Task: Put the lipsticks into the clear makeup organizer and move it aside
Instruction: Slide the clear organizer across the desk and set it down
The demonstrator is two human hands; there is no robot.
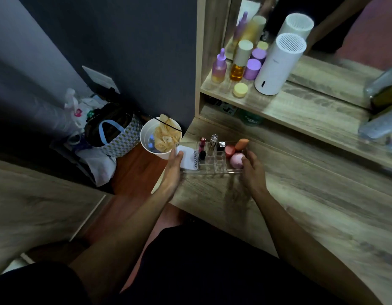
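The clear makeup organizer (214,170) rests near the left end of the wooden vanity top (300,205). Several lipsticks stand upright in its slots: a red one (202,143), a clear-capped one (213,140), a silver-topped black one (221,146) and a dark one (202,155). A white compact (189,158) lies in its left section, and pink and orange sponges (236,160) fill its right section. My left hand (174,170) grips the organizer's left end. My right hand (253,170) grips its right end.
A white bin (146,139) with crumpled paper stands on the floor just left of the vanity, beside bags (115,135). On the raised shelf (289,106) stand purple and amber bottles (239,62), a yellow jar (240,90) and a white cylinder device (278,64). A mirror rises behind.
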